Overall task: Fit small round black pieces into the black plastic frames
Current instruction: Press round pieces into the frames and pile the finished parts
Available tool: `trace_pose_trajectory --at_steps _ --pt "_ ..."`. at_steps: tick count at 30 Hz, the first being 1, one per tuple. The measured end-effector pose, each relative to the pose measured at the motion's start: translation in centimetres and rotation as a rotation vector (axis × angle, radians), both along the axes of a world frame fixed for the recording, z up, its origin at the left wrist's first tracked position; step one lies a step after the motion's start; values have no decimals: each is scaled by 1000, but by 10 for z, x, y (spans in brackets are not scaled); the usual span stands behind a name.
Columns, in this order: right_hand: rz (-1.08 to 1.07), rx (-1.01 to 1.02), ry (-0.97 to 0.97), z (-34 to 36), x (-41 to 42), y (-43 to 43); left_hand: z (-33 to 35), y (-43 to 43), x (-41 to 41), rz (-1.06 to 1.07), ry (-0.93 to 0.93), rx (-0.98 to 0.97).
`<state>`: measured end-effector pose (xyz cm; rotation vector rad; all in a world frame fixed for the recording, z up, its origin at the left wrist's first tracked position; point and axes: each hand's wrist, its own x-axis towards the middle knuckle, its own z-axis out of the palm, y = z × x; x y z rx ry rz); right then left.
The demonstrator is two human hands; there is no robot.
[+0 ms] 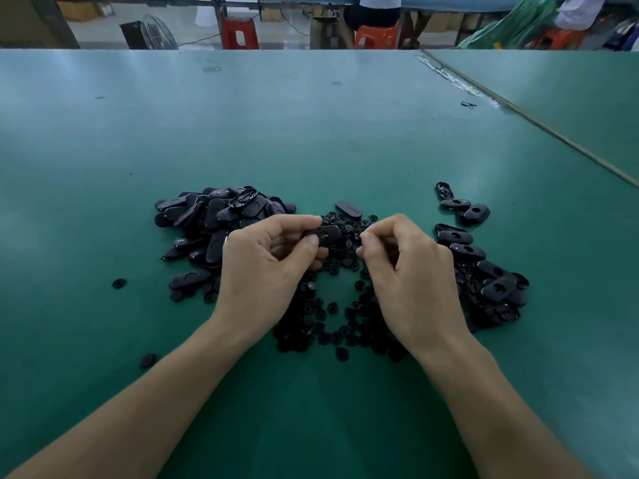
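oval black frame (328,234) is being pinched in the left hand (266,267) at centre, over the pile of small round pieces (332,326) | fingertips of the right hand (411,271) are being held curled together just right of it; contents cannot be told

A green table (311,133) carries everything. On its left lies a heap of black oval frames (214,219). A looser spread of frames (484,271) lies on the right, with a few more (460,203) just beyond. Between the heaps sits a scatter of small round black pieces (328,326), and a lone frame (348,209) lies behind it. A stray round piece (119,283) rests further left. A seam (460,84), seemingly taped, crosses the far right.
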<state>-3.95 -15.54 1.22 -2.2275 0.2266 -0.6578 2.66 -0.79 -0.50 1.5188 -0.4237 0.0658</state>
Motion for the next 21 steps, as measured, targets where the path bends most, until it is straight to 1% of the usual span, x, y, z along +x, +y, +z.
trace_pose_trajectory --at_steps 3,5,13,17,21 --pt "-6 110 -58 3 -1 0 1 0 -1 -11 9 6" --pt "8 147 -61 3 -1 0 1 1 -2 -15 10 17" --pt "109 181 -42 0 -2 1 2 1 -4 -29 3 42" --pt "110 192 -49 -2 0 2 3 1 -5 -24 -10 48" --pt "116 269 -63 -1 1 0 3 1 -5 -40 -12 47"
